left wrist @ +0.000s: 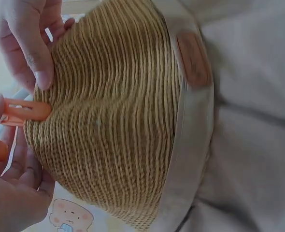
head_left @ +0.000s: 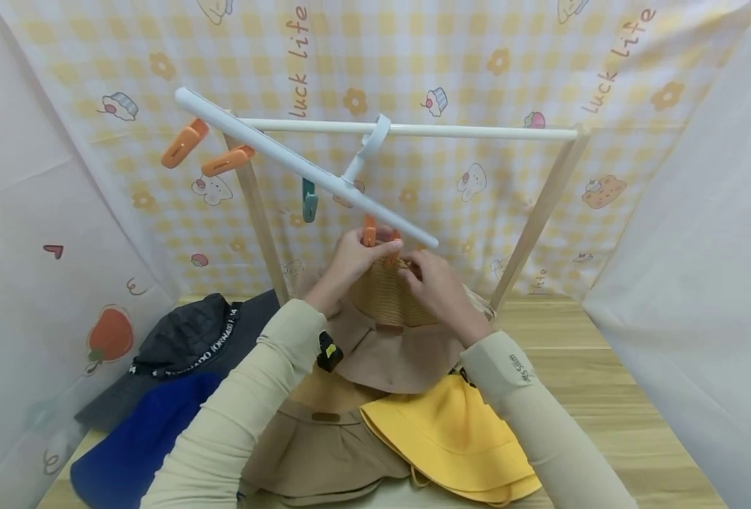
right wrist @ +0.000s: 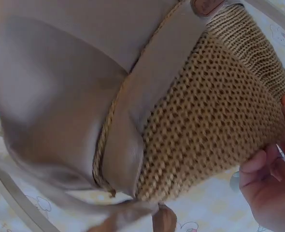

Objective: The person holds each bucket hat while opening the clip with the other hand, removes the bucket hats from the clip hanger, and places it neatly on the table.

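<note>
A bucket hat with a woven straw crown and beige brim hangs upside-up below the light blue hanger. An orange clip bites the top edge of its crown. My left hand pinches that clip, its thumb on the clip's end. With thumb in front and fingers behind, my right hand holds the crown's edge beside the clip. Another orange clip is by my left fingers. The hat's brown label shows on its band.
The hanger hooks tilted over a white rod on a wooden frame. More orange clips and a green clip hang from it. Below lie a yellow hat, another straw-and-brown hat, a blue hat and a black hat.
</note>
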Motion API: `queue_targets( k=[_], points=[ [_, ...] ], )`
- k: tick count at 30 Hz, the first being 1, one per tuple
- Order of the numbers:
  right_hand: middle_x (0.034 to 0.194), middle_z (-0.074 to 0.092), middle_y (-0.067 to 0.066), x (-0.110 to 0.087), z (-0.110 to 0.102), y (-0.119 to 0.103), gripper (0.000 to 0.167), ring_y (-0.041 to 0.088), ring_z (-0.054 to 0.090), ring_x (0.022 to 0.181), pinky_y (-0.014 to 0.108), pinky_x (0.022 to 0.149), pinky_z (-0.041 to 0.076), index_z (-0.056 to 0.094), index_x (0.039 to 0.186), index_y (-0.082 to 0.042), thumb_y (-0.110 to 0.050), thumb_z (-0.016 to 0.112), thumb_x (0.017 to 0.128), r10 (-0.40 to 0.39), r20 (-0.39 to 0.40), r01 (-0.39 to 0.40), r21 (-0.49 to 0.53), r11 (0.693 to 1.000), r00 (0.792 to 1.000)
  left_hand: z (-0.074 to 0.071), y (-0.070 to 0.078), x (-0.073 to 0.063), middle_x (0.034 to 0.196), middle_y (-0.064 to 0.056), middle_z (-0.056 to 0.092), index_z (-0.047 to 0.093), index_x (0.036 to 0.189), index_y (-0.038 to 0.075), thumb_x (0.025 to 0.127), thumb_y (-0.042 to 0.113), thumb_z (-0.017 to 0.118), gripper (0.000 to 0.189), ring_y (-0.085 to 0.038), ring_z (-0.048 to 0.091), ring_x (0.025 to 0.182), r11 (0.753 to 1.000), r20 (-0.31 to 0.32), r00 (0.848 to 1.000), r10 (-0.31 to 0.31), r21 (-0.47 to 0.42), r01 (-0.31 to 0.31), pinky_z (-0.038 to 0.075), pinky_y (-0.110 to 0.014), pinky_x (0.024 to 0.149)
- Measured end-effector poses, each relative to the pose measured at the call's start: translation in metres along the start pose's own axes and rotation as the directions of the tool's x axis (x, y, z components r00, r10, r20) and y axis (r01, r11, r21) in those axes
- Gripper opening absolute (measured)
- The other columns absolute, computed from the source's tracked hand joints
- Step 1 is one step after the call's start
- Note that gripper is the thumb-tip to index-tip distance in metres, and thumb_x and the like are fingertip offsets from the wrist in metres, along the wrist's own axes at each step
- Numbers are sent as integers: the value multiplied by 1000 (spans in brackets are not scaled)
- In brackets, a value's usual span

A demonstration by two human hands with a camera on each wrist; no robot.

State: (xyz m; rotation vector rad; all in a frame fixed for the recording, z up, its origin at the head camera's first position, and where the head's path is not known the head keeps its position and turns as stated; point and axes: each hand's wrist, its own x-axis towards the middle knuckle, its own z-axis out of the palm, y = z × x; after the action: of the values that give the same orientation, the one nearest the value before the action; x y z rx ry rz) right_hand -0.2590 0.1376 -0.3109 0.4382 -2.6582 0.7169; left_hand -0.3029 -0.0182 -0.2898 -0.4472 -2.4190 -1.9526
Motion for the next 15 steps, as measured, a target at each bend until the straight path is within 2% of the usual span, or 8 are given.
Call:
queue_targets(
  k=[6,10,15],
  points=[
    [97,65,9,-2,0,-1,22,23,59,85,37,75,49,65,107,-4,-20,59,92,12,-71,-14,-26,1000,997,0,4,-1,105,-10,68,67,104,6,83,28,71,31,-19,61,96,997,1,999,37,67,-36,45,-27,75],
    [98,66,10,-2,1,-1,21,25,60,89,39,79,49,66,106,-4,-19,60,91,7,-97,-10,-28,1000,995,1,5,-2,103,-10,68,67,102,6,83,28,71,29,-18,60,94,997,-12,999,37,73,-36,44,-26,73],
    [99,66,10,-3,4,0,20,26,60,91,39,82,48,67,104,-4,-18,60,91,-3,-122,0,-29,1000,993,4,5,-1,99,-11,68,68,98,5,82,27,72,28,-19,59,90,997,-75,997,19,72,-14,43,-27,73]
  ],
)
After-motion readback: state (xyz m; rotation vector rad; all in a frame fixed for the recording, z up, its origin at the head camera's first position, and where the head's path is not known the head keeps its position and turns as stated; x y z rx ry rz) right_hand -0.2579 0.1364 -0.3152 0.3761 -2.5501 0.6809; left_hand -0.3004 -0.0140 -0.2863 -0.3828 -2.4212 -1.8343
